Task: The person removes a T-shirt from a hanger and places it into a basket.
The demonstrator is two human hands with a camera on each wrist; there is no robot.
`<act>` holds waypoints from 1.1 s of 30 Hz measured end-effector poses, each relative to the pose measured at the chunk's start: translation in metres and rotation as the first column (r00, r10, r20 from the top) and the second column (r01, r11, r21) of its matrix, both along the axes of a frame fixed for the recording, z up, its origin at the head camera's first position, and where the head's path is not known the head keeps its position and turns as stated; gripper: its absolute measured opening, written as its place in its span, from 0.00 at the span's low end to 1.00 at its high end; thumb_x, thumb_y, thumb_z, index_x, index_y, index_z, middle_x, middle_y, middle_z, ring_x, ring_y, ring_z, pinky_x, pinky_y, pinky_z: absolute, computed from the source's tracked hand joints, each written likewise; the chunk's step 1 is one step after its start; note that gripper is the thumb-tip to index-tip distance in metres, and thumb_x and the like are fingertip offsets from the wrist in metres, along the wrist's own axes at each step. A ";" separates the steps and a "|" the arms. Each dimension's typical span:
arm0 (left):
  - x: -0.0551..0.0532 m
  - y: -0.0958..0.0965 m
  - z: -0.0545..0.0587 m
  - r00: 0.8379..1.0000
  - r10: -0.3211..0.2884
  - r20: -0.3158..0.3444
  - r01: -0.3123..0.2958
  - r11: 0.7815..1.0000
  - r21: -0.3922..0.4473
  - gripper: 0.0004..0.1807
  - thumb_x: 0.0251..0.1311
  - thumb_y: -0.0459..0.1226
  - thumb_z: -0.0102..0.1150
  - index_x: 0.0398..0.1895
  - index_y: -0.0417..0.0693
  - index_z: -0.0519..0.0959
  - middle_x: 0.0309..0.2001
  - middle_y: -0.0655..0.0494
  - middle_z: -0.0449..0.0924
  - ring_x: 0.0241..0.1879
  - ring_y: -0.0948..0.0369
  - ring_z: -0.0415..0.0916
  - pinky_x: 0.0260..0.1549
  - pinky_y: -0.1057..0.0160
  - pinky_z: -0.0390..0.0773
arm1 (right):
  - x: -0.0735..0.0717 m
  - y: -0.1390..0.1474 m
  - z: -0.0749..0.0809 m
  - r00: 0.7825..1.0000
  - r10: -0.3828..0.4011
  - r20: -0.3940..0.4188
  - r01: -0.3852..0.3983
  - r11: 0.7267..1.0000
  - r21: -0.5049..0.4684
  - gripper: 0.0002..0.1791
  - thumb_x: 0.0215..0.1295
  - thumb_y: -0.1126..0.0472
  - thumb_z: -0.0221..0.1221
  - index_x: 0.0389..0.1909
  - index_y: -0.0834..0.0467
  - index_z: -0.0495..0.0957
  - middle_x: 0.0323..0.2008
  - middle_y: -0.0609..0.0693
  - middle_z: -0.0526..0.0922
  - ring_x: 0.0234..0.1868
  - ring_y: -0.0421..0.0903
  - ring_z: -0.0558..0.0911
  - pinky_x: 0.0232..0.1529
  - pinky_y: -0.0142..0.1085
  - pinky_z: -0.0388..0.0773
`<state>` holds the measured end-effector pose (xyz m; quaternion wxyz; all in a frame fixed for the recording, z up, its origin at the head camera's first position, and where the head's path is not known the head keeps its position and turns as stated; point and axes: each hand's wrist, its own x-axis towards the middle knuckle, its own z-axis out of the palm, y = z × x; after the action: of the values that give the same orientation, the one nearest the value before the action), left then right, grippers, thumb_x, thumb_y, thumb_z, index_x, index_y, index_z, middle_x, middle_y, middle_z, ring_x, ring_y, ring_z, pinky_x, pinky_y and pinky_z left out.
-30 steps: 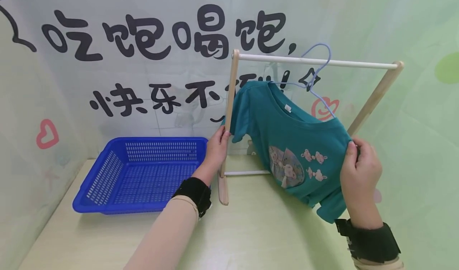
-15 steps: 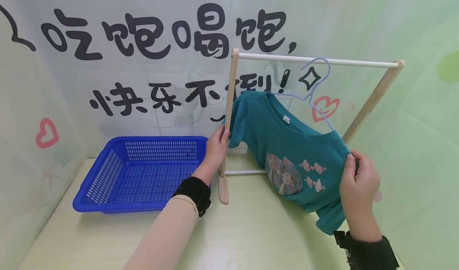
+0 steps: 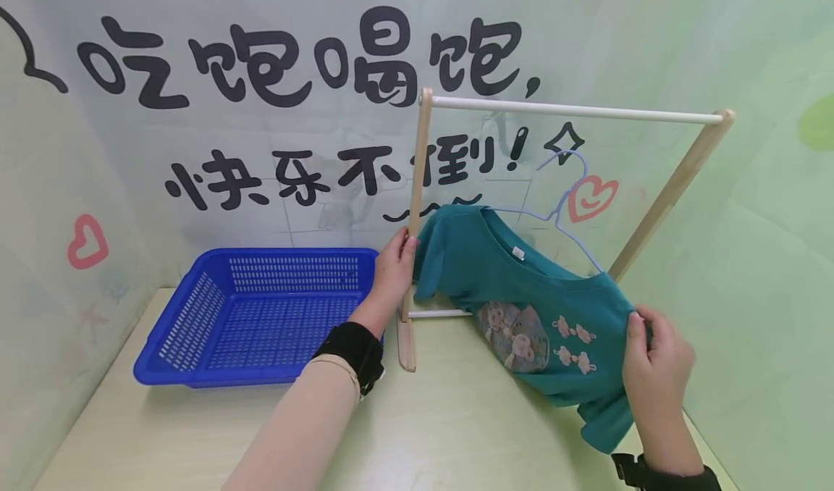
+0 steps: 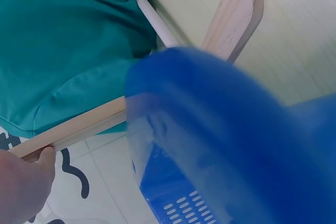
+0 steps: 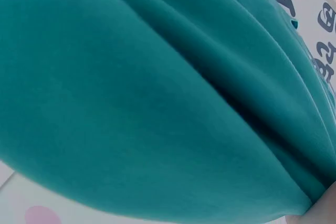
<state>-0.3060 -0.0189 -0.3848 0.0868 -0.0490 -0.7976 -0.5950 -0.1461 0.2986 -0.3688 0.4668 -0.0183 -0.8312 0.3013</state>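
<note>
A teal T-shirt [image 3: 449, 259] with printed rabbit pictures sits on a thin light-purple hanger [image 3: 558, 212], whose hook is below the rack's top bar and free of it. My right hand [image 3: 658, 375] pinches the shirt at its right shoulder, thumb in front. My left hand [image 3: 394, 270] grips the left wooden post of the clothes rack [image 3: 420, 165], beside the shirt's left sleeve. In the left wrist view, the thumb [image 4: 47, 158] lies along that post. Teal cloth [image 5: 131, 103] fills most of the right wrist view, hiding nearly all of the right hand.
A blue plastic basket [image 3: 146, 364] with slotted walls stands left of the rack on the pale table [image 3: 456, 433]. The rack's white top bar [image 3: 573, 109] spans above the shirt. Behind is a wall sheet [image 3: 260, 136] with large black lettering.
My right hand has lowered the shirt and hanger; the hook has dropped from the top bar's height to below it. My left hand has stayed on the post.
</note>
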 end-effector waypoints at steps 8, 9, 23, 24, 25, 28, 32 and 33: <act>0.002 -0.003 0.000 1.000 -0.004 0.022 0.004 0.999 0.032 0.26 0.73 0.46 0.39 0.70 0.47 0.60 0.59 0.48 0.75 0.61 0.53 0.70 0.60 0.53 0.70 | 0.012 0.007 -0.016 0.992 0.047 0.119 -0.035 0.995 -0.098 0.13 0.69 0.64 0.52 0.43 0.71 0.78 0.32 0.31 0.75 0.38 0.20 0.65 0.39 0.21 0.61; 0.002 -0.003 0.000 1.000 -0.005 0.027 0.003 0.999 0.039 0.26 0.73 0.47 0.39 0.70 0.48 0.60 0.59 0.49 0.75 0.61 0.54 0.70 0.60 0.53 0.70 | 0.013 0.007 -0.018 0.989 0.042 0.143 -0.026 0.993 -0.115 0.13 0.69 0.63 0.52 0.43 0.70 0.78 0.33 0.25 0.71 0.39 0.20 0.65 0.39 0.19 0.61; 0.006 0.000 -0.004 0.983 0.174 -0.062 -0.150 0.947 0.284 0.24 0.66 0.41 0.54 0.64 0.48 0.66 0.54 0.46 0.72 0.56 0.54 0.72 0.57 0.54 0.73 | 0.023 0.015 -0.025 0.965 0.048 0.260 0.003 0.981 -0.195 0.14 0.71 0.61 0.51 0.48 0.65 0.78 0.36 0.19 0.69 0.41 0.20 0.68 0.42 0.11 0.61; 0.009 0.002 -0.004 0.974 0.204 -0.100 -0.165 0.938 0.305 0.24 0.65 0.39 0.56 0.63 0.47 0.65 0.53 0.45 0.71 0.55 0.54 0.71 0.57 0.54 0.74 | 0.023 0.016 -0.026 0.965 0.046 0.258 0.005 0.981 -0.195 0.14 0.71 0.61 0.51 0.48 0.65 0.78 0.36 0.19 0.69 0.41 0.20 0.68 0.42 0.11 0.61; 0.012 0.004 -0.003 0.963 0.230 -0.141 -0.176 0.932 0.316 0.24 0.64 0.38 0.57 0.62 0.47 0.65 0.52 0.44 0.70 0.54 0.55 0.70 0.56 0.54 0.74 | 0.024 0.016 -0.026 0.966 0.047 0.253 0.004 0.981 -0.195 0.14 0.71 0.61 0.51 0.48 0.65 0.78 0.36 0.19 0.69 0.41 0.20 0.68 0.42 0.11 0.61; 0.024 0.011 -0.001 0.925 0.248 -0.289 -0.172 0.949 0.264 0.21 0.63 0.35 0.56 0.58 0.46 0.65 0.50 0.44 0.67 0.52 0.56 0.66 0.54 0.52 0.73 | 0.025 0.016 -0.026 0.969 0.046 0.242 0.002 0.981 -0.195 0.14 0.71 0.60 0.51 0.47 0.65 0.78 0.36 0.19 0.69 0.41 0.20 0.68 0.42 0.11 0.61; 0.038 0.021 0.002 0.884 0.102 -0.456 -0.052 0.991 0.121 0.19 0.64 0.34 0.54 0.57 0.44 0.67 0.52 0.47 0.67 0.54 0.57 0.65 0.53 0.49 0.72 | 0.028 0.018 -0.025 0.970 0.065 0.235 -0.018 0.981 -0.195 0.13 0.70 0.61 0.51 0.46 0.65 0.78 0.36 0.20 0.70 0.40 0.21 0.68 0.41 0.11 0.62; 0.041 0.023 0.003 0.878 0.050 -0.476 -0.013 0.997 0.081 0.20 0.64 0.33 0.53 0.58 0.45 0.67 0.54 0.49 0.67 0.56 0.58 0.65 0.54 0.49 0.72 | 0.028 0.019 -0.025 0.969 0.068 0.238 -0.022 0.981 -0.191 0.13 0.70 0.62 0.51 0.46 0.65 0.78 0.35 0.20 0.70 0.40 0.21 0.68 0.41 0.12 0.62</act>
<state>-0.2649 0.0037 -0.3821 0.2920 -0.1779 -0.7293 -0.5926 -0.1178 0.3172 -0.3939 0.3506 -0.0798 -0.8504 0.3841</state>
